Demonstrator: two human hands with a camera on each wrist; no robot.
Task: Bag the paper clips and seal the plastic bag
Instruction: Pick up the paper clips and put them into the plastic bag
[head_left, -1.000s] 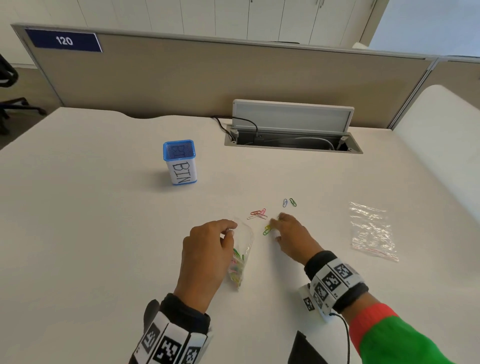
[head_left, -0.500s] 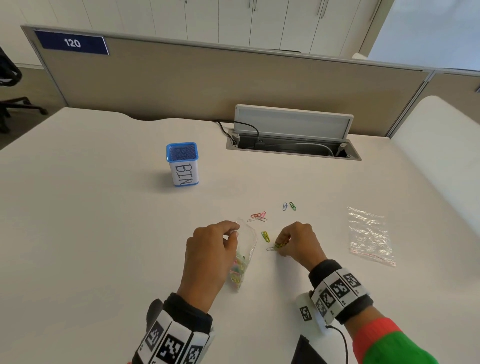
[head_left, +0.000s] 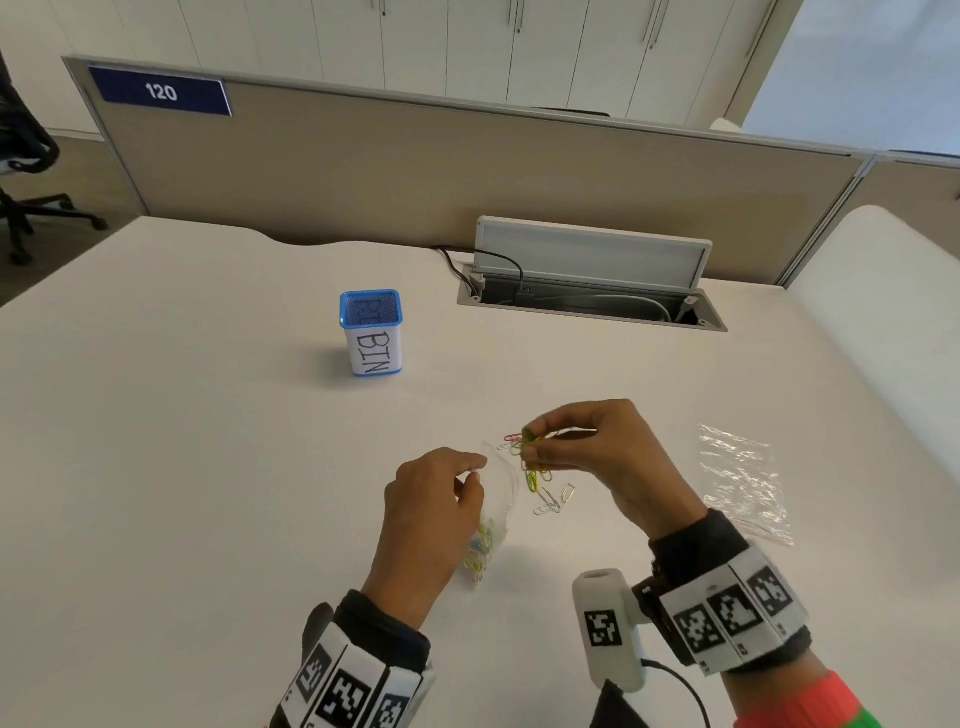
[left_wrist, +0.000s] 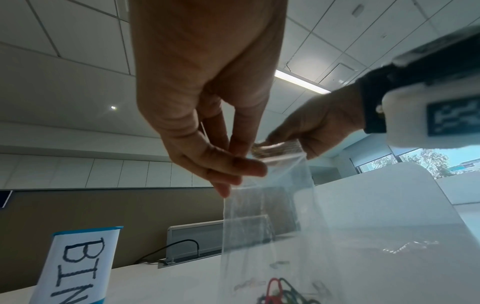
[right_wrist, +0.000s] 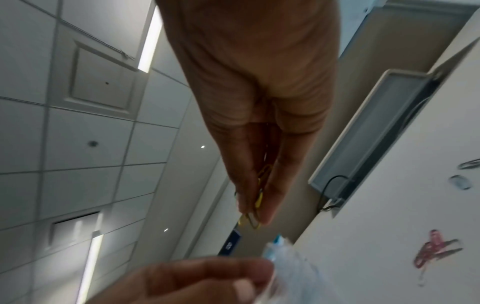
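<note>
My left hand pinches the rim of a clear plastic bag and holds it up off the white table; coloured paper clips lie in its bottom. In the left wrist view, thumb and fingers grip the bag at its mouth. My right hand pinches a few yellow and green clips in the air, just right of the bag's mouth. Loose clips lie on the table below it, and red ones farther back.
A blue pen holder labelled BIN stands at the left rear. A second clear bag lies flat on the right. A cable box with its lid up sits before the beige partition.
My right hand has picked clips off the table and risen toward the bag's mouth. My left hand keeps holding the bag in about the same place.
</note>
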